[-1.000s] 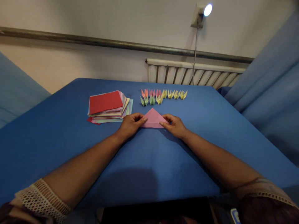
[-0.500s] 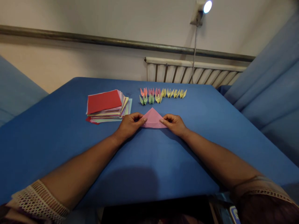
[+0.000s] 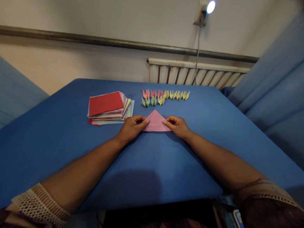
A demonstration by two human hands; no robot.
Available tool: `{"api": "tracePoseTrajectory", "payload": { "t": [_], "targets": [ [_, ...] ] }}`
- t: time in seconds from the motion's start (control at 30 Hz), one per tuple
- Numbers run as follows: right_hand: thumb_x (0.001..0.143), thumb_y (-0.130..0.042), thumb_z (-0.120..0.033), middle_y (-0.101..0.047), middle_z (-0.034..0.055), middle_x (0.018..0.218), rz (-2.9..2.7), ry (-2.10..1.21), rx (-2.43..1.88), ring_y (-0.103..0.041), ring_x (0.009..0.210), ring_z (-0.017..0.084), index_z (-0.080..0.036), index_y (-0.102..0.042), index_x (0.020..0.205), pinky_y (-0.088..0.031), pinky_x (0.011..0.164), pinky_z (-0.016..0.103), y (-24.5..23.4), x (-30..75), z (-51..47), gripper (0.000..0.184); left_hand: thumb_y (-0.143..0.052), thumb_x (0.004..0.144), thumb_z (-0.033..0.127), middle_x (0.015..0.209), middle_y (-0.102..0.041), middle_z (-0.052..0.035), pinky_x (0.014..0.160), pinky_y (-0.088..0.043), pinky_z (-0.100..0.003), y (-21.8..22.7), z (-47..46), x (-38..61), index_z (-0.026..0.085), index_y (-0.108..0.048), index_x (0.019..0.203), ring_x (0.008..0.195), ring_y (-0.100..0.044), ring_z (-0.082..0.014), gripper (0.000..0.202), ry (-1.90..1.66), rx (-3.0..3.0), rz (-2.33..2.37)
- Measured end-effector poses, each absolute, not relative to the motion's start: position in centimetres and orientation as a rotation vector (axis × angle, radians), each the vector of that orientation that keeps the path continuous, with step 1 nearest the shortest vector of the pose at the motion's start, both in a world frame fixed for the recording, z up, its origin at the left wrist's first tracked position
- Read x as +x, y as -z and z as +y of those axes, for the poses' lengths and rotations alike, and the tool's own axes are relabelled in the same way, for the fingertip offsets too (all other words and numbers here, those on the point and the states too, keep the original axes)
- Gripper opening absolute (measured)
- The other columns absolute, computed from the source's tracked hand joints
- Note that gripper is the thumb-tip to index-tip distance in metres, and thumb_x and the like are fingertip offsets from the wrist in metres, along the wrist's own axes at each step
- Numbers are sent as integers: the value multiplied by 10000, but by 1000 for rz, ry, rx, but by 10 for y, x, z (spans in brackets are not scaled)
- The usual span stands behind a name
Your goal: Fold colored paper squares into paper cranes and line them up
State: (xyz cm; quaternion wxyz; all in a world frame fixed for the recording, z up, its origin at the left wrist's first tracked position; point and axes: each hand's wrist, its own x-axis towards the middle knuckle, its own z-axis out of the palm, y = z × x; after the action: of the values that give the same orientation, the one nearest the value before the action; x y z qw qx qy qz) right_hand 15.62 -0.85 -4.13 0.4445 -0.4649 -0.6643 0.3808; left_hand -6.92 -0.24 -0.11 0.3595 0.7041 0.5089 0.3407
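A pink sheet of paper (image 3: 155, 122), folded into a triangle with its point away from me, is held just above or on the blue table; I cannot tell which. My left hand (image 3: 132, 127) pinches its left side between thumb and fingers. On the right side, my right hand (image 3: 178, 126) grips it the same way, thumb on top. Beyond the paper stand several small folded paper figures in two rows: yellow ones (image 3: 173, 94), green ones (image 3: 154, 101), and pink or red ones (image 3: 146, 94).
A tall, uneven stack of coloured paper (image 3: 106, 104) with a red sheet on top lies left of my hands. The blue-covered table (image 3: 152, 158) ends near a wall with a radiator (image 3: 185, 71) and a pipe (image 3: 106, 40). Blue curtains (image 3: 280, 72) hang at the sides.
The lower edge of the pink paper has come slightly toward me and now looks flatter and straighter. Both hands keep their pinch in nearly the same place.
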Motion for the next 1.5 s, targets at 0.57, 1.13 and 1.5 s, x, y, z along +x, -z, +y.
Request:
{"api": "tracePoseTrajectory", "payload": {
  "t": [0.57, 1.13, 1.5],
  "targets": [
    [798, -597, -423, -512, -33, 603, -1665, -874, -1175, -432, 546, 104, -192, -577, 677, -349, 525, 231, 44, 156, -8, 261, -636, 735, 417, 700, -609, 13, 600, -417, -242, 2, -1, -68, 158, -637, 744, 628, -527, -126, 260, -878, 1809, 1256],
    [821, -592, -421, -585, -24, 652, -1724, -653, -1474, -505, 567, 119, -185, -598, 749, -393, 562, 246, 50, 157, -2, 247, -626, 734, 375, 864, -683, -14, 677, -458, -279, 12, 10, -67, 175, -631, 982, 756, -621, -176, 319, -757, 1971, 1412],
    [954, -444, -362, -533, 99, 1341, -2567, -227, -1148, -468, 1225, 227, -198, -530, 1306, -370, 1014, 399, 24, 144, -34, 398, -607, 759, 333, 930, -695, -42, 713, -479, -309, 13, 20, -71, 185, -602, 1113, 830, -643, -207, 384, -572, 2193, 1576]
  ]
}}
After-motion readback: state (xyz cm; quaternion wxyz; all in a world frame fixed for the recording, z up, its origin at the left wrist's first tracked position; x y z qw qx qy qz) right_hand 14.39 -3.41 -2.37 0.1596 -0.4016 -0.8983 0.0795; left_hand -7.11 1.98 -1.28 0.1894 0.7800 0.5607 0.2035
